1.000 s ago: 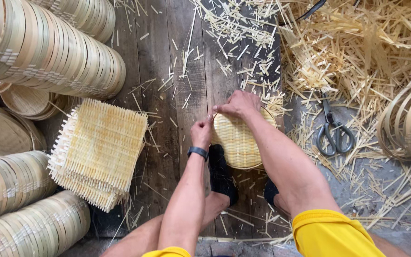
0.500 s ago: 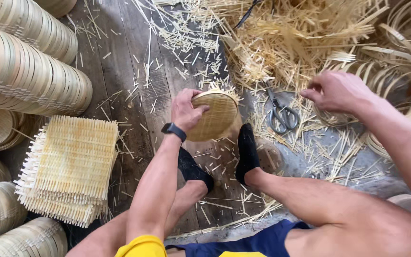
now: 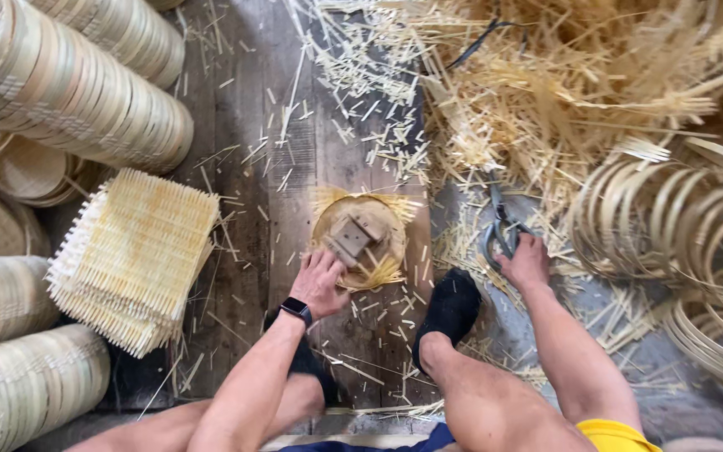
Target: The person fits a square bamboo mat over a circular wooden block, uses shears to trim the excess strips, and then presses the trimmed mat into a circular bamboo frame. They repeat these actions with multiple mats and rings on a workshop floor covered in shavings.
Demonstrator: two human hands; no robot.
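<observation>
Left hand [image 3: 320, 283]: fingers spread, pressing the near edge of a round woven bamboo disc [image 3: 360, 243].
Right hand [image 3: 525, 261]: curled around grey metal scissors [image 3: 499, 233].
Left: stacked square woven mats [image 3: 131, 255].

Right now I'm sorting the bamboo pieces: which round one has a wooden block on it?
The small round woven piece under the left hand, with frayed strips sticking out; the stacked hoops carry nothing.

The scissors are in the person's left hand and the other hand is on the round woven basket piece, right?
Not quite. The head view shows the scissors under the right hand, which is taking hold of their handles. It is the left hand that rests on the edge of the round woven basket piece on the wooden floor.
</observation>
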